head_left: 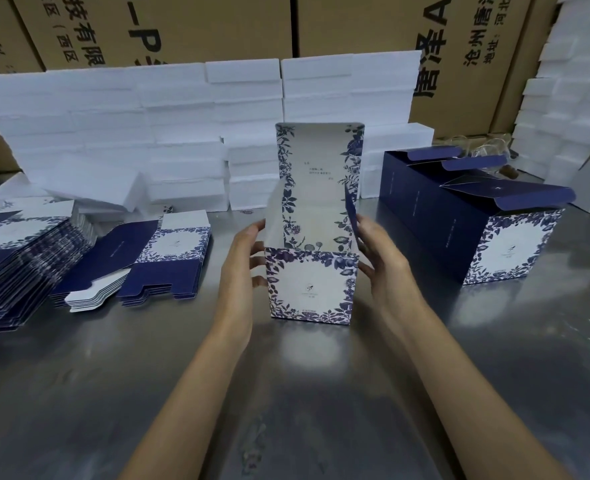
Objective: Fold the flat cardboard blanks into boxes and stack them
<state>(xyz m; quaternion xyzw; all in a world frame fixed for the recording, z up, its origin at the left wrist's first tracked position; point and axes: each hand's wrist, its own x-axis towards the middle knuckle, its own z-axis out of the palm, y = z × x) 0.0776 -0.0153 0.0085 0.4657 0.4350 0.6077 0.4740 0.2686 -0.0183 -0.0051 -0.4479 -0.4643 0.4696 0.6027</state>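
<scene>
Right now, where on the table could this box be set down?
Bare metal lies in front of the box, around both forearms, and between it and the finished boxes on the right. Flat blanks crowd the left; white foam blocks line the back.

White foam blocks (pixel 182 109), brown cartons (pixel 155 26), steel table (pixel 78 393)
</scene>
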